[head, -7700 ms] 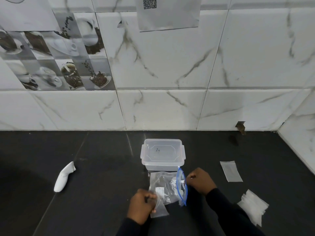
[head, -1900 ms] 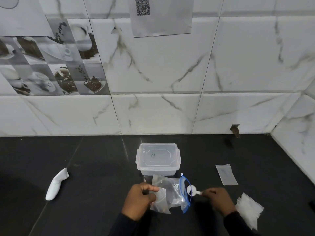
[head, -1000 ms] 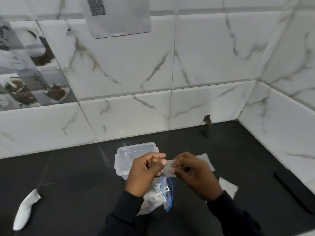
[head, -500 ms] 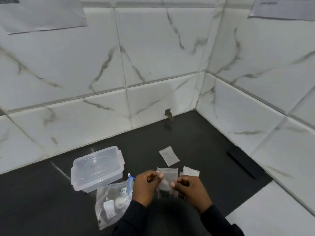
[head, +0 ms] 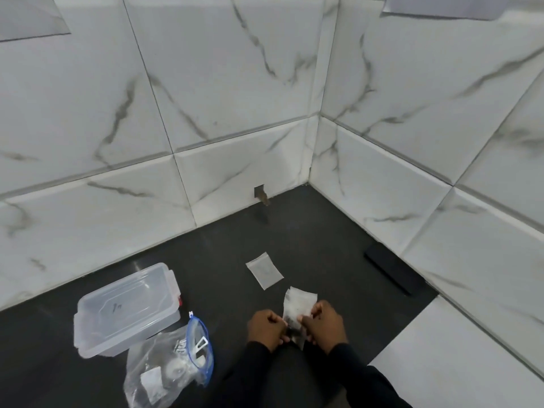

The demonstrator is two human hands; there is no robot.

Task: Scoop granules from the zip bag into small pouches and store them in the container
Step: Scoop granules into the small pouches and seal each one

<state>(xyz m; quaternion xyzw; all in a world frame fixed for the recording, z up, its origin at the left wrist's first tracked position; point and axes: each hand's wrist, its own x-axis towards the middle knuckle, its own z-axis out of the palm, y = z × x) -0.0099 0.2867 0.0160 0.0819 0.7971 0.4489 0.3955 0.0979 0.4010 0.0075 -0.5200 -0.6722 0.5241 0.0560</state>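
In the head view, the left hand (head: 266,326) and right hand (head: 323,325) are pinching a small pouch (head: 295,309) between curled fingers, right of the lidded container (head: 126,307) and zip bag (head: 170,366); sealing it well is probably calling for holding it upright while pressing along the whole strip.

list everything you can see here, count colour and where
container: 1, clear, lid on, left on the counter
zip bag: 1, clear with blue zip, just in front of the container
loose pouch: 1, clear, flat on the counter beyond the hands
held pouch: 1, clear with dark specks, between the hands
flat bar: 1, black, along the right wall
counter: 1, black, below white marbled tiles
left hand: 1, dark sleeve, pinches the held pouch
right hand: 1, dark sleeve, pinches the held pouch
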